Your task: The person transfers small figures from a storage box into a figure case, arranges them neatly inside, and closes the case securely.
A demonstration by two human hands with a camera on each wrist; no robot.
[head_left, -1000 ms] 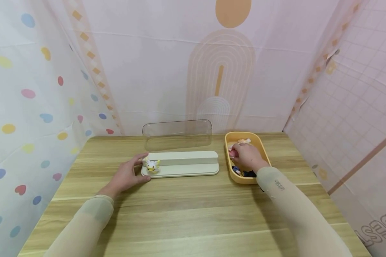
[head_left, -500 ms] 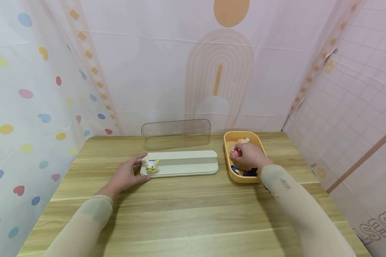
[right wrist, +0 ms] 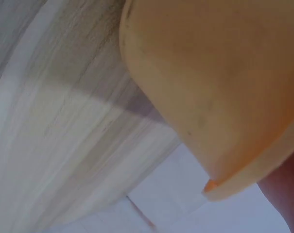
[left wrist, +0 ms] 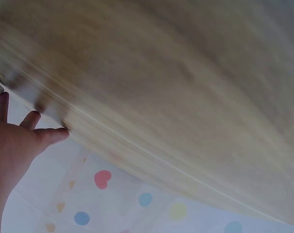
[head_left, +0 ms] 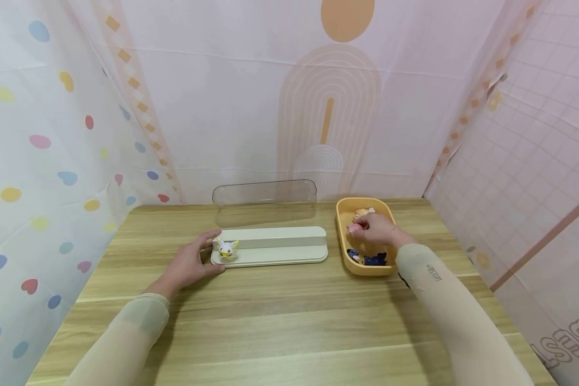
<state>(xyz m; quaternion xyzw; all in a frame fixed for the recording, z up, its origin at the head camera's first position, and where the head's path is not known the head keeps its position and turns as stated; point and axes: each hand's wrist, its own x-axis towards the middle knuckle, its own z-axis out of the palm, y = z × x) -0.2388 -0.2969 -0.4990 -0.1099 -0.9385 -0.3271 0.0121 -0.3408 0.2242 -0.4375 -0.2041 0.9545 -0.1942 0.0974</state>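
In the head view my left hand (head_left: pixel 188 262) spans the left end of a cream two-step display base (head_left: pixel 270 254), thumb at its front edge and a finger at its back corner. The left wrist view shows that hand's fingers (left wrist: pixel 49 136) spread low at the tabletop. A small white and yellow figurine (head_left: pixel 227 250) stands on the base beside this hand. Over at the yellow bin (head_left: pixel 342 246), my right hand (head_left: pixel 378 230) pinches a small pink figurine (head_left: pixel 354 229) inside the rim. The right wrist view is mostly the bin's outer wall (right wrist: pixel 200 87).
A clear cover (head_left: pixel 265 203) stands behind the base. Inside the bin lie a dark blue figurine (head_left: pixel 375 259), a blue and white one (head_left: pixel 353 255) and an orange and white one (head_left: pixel 364 213). Patterned curtains (head_left: pixel 222 118) close off the wooden table's (head_left: pixel 270 321) back and sides.
My right hand has shifted slightly right in the bin with the pink figurine, uncovering more of the dark figurine. My left hand stays at the base.
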